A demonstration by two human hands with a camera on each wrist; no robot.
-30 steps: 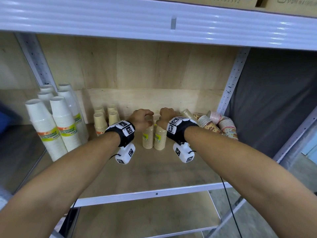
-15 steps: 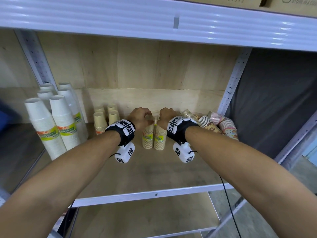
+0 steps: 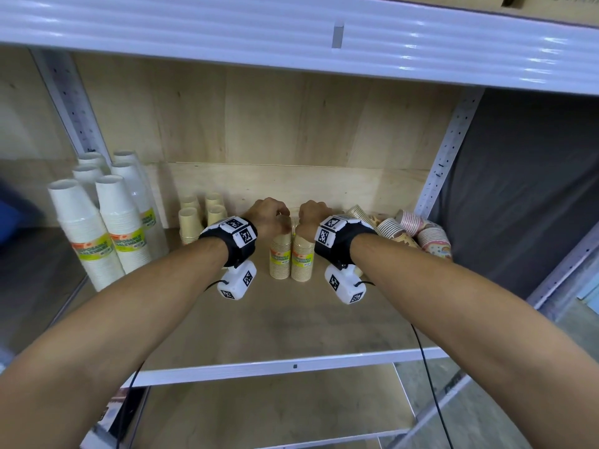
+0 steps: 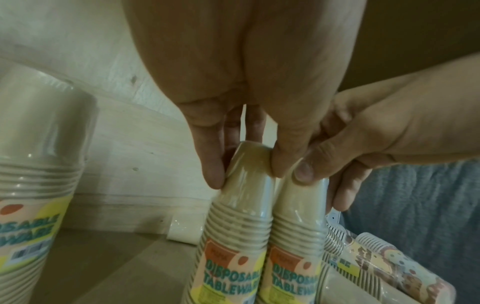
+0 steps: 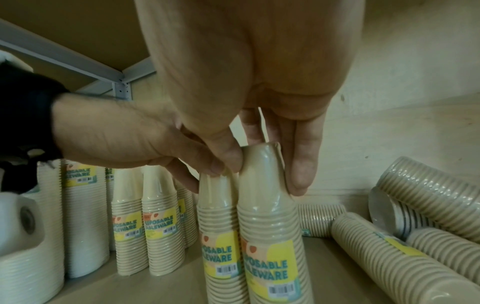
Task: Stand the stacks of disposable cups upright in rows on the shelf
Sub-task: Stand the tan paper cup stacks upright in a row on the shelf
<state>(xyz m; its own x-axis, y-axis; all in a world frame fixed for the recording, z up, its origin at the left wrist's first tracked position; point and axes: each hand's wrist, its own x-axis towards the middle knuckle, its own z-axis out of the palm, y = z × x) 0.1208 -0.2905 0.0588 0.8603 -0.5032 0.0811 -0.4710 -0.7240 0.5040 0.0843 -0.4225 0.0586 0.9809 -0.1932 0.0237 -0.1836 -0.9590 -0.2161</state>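
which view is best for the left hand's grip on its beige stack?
Left wrist: the left hand shows fingertips pinching the top of its beige stack. The head view hides the fingers behind the knuckles; the right wrist view shows it side-on, fingers partly hidden.

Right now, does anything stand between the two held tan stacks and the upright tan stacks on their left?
Nothing visible does. Left hand and right hand grip two tan stacks; bare shelf board separates them from the upright tan stacks.

Glossy film-wrapped beige cup stacks [image 5: 270,236], matt pale wooden shelf board [image 3: 275,322], smooth white-painted metal uprights [image 3: 449,147].
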